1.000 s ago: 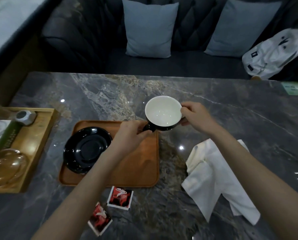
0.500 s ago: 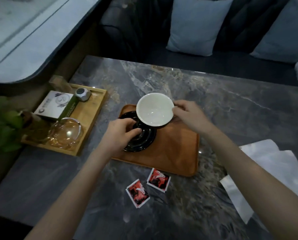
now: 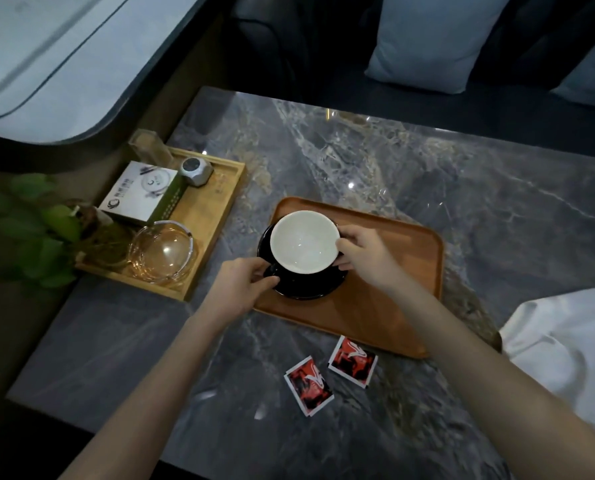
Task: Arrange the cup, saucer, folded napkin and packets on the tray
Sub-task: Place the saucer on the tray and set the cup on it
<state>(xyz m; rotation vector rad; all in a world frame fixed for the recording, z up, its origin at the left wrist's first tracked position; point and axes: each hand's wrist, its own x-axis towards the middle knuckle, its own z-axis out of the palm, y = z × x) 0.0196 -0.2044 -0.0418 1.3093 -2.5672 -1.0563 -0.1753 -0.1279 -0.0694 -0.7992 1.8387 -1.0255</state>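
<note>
With the left hand [image 3: 244, 282] pinching what looks like the handle and the right hand [image 3: 360, 254] cupping the rim, the cup [image 3: 304, 241] sits over the saucer [image 3: 303, 289] at the tray's [image 3: 403, 258] left end, so centre it, then release both hands gently.

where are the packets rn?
Both red packets lie on the marble table, off the brown tray, just beyond its near edge.
</note>
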